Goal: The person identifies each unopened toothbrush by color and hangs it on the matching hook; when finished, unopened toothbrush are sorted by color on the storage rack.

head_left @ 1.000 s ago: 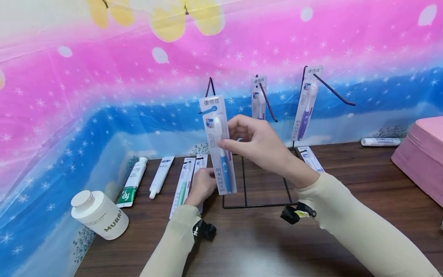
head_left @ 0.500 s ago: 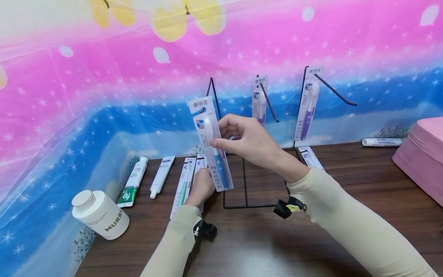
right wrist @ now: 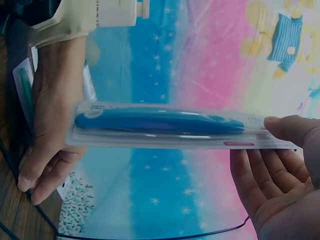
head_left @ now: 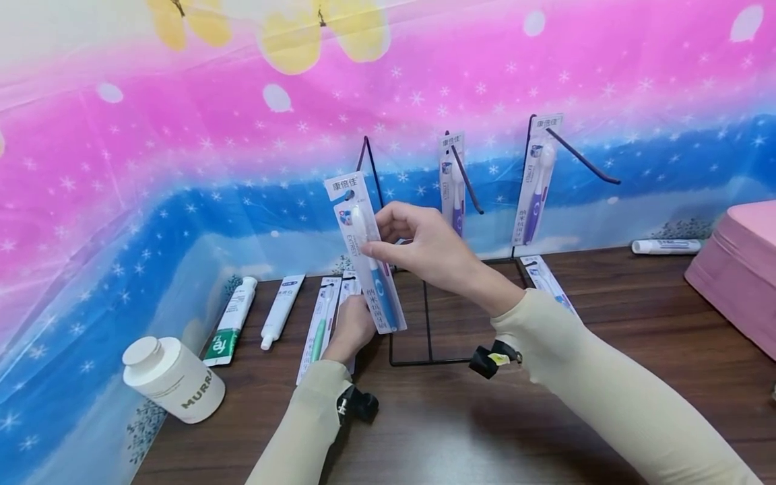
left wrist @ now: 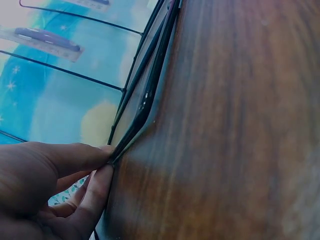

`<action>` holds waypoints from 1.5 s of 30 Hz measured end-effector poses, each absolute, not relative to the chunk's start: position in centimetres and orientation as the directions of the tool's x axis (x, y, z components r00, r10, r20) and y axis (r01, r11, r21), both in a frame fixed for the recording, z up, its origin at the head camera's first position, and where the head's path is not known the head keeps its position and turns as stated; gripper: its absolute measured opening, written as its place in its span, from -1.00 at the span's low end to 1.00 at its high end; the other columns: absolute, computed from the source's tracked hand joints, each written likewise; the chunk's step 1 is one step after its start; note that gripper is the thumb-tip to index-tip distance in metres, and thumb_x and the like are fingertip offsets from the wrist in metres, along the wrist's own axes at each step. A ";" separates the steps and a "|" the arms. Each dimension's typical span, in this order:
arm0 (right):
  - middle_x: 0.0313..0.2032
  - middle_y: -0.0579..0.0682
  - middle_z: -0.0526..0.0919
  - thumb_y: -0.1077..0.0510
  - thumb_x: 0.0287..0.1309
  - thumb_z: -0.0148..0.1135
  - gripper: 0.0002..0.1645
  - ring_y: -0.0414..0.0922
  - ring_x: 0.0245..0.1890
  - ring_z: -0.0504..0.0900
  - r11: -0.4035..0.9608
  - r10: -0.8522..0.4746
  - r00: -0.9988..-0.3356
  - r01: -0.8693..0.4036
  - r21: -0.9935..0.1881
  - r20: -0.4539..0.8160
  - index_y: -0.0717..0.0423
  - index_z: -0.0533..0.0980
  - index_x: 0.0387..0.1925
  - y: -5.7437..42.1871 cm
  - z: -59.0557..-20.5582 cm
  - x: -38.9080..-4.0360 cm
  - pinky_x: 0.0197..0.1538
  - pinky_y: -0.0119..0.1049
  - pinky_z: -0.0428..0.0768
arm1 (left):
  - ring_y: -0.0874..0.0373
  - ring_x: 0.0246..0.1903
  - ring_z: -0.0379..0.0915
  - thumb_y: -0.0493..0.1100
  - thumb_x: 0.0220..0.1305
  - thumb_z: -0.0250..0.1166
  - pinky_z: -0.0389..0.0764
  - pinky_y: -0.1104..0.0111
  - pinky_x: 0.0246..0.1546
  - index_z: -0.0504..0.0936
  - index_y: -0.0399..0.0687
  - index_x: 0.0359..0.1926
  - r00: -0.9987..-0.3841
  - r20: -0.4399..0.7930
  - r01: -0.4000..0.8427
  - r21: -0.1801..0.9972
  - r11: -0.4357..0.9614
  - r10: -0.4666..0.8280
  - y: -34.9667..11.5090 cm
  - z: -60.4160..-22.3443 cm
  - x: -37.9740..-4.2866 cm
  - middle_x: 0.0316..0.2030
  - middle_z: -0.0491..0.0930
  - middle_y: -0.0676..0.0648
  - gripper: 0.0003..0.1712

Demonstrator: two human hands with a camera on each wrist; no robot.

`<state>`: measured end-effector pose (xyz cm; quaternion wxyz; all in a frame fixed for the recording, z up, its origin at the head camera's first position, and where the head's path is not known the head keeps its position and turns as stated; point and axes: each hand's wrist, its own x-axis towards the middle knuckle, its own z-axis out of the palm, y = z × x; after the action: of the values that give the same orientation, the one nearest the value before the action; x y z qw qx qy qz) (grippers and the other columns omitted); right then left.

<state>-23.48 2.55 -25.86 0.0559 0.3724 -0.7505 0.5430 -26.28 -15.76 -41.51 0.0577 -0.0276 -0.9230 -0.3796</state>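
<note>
Right hand (head_left: pixel 424 242) pinches a carded blue toothbrush (head_left: pixel 381 286), tilted, held up before the black wire rack (head_left: pixel 412 364). Left hand (head_left: pixel 351 327), lower, pinches the rack's base wire. Two carded purple toothbrushes (head_left: pixel 535 212) hang from hooks (head_left: pixel 585 158).

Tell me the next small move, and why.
Probably ease the blue toothbrush pack back toward the wire rack: the right hand holds it with its slot up, two purple toothbrush packs hang on the rack's hooks, and the left hand pinches the rack. Whether a hook is in the slot is unclear.
</note>
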 end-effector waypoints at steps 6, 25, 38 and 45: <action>-0.29 -0.15 0.66 0.03 0.20 0.34 -0.79 -0.23 -0.23 0.63 0.170 -0.453 -0.739 -0.620 -0.766 0.498 -0.02 0.55 -0.17 2.2 -26.4 -24.8 -0.17 -0.23 0.57 | 0.12 -0.49 0.49 -0.27 0.23 0.32 0.46 0.30 -0.44 0.73 -0.22 -0.29 -0.992 0.125 0.109 0.697 0.709 0.029 -15.7 -41.6 -26.2 -0.41 0.69 -0.10 -0.90; -0.31 -0.14 0.65 0.04 0.21 0.33 -0.80 -0.23 -0.27 0.59 0.242 -0.293 -0.849 -0.511 -0.825 0.440 -0.02 0.54 -0.18 0.8 -26.8 -30.2 -0.15 -0.28 0.55 | 0.14 -0.23 0.54 -0.22 0.16 0.41 0.52 0.28 -0.27 0.77 -0.02 -0.17 -0.993 0.109 0.111 0.728 0.676 0.046 -15.3 -41.7 -25.9 -0.31 0.70 0.06 -0.81; -0.27 -0.17 0.66 0.00 0.23 0.31 -0.74 -0.25 -0.21 0.57 0.275 -0.240 -0.878 -0.471 -0.838 0.414 0.00 0.54 -0.11 0.5 -26.9 -31.4 -0.13 -0.29 0.53 | 0.13 -0.21 0.56 -0.20 0.16 0.42 0.54 0.25 -0.24 0.77 0.00 -0.17 -0.993 0.108 0.105 0.732 0.673 0.037 -15.3 -41.8 -26.0 -0.30 0.70 0.07 -0.81; -0.13 -0.21 0.63 -0.01 0.25 0.28 -0.64 -0.32 -0.11 0.56 0.295 -0.256 -0.849 -0.523 -0.799 0.461 0.00 0.50 0.03 1.4 -27.8 -30.6 -0.02 -0.28 0.51 | 0.13 -0.22 0.56 -0.21 0.16 0.42 0.54 0.25 -0.25 0.77 0.00 -0.17 -0.993 0.110 0.107 0.736 0.668 0.039 -15.3 -41.8 -26.0 -0.30 0.70 0.06 -0.82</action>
<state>-30.61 1.41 -27.83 0.1236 0.2450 -0.7952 0.5408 -25.96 -15.30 -41.79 0.0425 -0.0400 -0.9122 -0.4055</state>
